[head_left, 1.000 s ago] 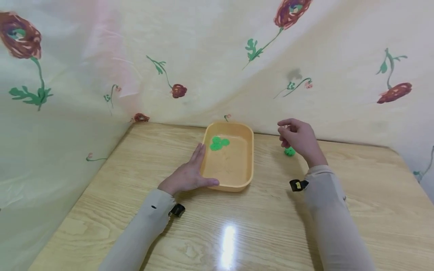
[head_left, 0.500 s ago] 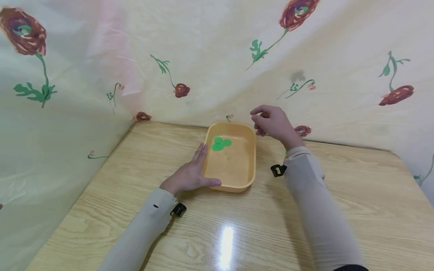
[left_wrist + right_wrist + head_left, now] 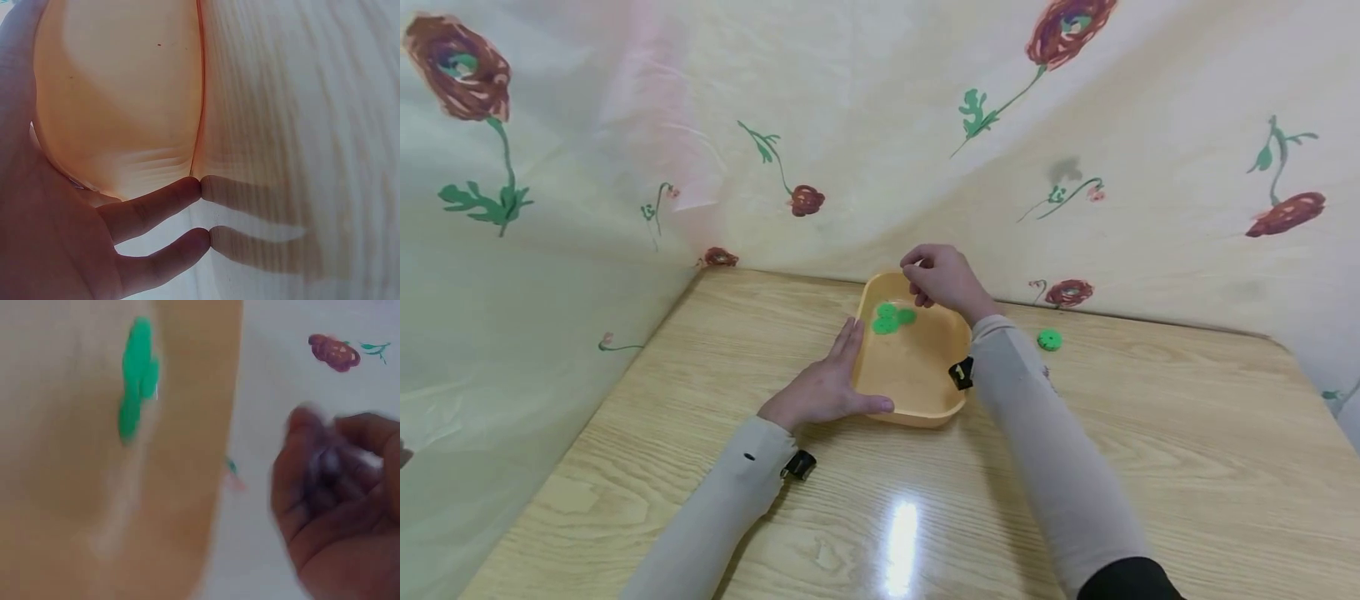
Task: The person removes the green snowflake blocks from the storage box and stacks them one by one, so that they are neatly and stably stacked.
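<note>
An orange plastic tray (image 3: 917,408) stands on the wooden table. My left hand (image 3: 823,383) braces its near left corner, fingers straight along the left side and thumb across the near rim. In the left wrist view, two fingertips (image 3: 194,187) come down right beside the tray's wall (image 3: 125,94). A cluster of flat green discs (image 3: 887,321) lies toward the tray's far left. Over the tray's far end hovers my right hand (image 3: 947,279), fingers bent and thumb close to the index finger. In the blurred right wrist view, I cannot tell whether the right hand (image 3: 337,487) holds anything.
Another green disc (image 3: 1049,339) lies on the table (image 3: 1150,433) to the right of the tray. A flower-printed cloth (image 3: 865,150) hangs behind the table and along its left side. The right forearm crosses over the tray's right rim.
My right hand has moved left from above the green disc on the table to over the tray's far end, leaving that disc in plain view. The left hand stays at the tray.
</note>
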`<action>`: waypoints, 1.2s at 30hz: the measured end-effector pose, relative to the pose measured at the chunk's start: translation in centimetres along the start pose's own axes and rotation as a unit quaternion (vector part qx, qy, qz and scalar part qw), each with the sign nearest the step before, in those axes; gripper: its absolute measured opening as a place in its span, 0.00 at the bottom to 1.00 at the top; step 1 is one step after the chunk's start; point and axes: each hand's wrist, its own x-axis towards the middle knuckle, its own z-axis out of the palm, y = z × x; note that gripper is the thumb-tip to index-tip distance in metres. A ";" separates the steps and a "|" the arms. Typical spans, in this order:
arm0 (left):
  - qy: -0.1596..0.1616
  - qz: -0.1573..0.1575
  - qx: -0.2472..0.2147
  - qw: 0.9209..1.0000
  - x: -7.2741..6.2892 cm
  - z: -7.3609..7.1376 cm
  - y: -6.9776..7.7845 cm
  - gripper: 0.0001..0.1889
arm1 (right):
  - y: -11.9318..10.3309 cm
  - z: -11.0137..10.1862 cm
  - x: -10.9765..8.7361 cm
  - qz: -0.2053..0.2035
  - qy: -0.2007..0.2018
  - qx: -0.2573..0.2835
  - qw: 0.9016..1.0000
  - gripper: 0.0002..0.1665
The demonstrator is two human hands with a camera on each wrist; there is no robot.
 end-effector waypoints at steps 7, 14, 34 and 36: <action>0.000 -0.004 0.002 1.000 0.2 0.0 0.2 0.70 | 4.6 2.3 1.6 0.026 -0.008 -0.095 0.995 0.16; 0.007 0.001 0.005 1.000 0.5 -0.2 0.2 0.70 | 5.7 2.5 1.9 0.029 -0.022 -0.223 0.974 0.20; -0.008 0.000 0.005 1.000 0.0 -0.3 0.1 0.69 | 5.8 3.0 1.5 0.060 -0.077 -0.199 0.975 0.04; -0.007 0.000 0.006 1.000 -0.1 -0.3 0.1 0.69 | 5.9 3.0 1.5 0.056 -0.074 -0.181 0.979 0.04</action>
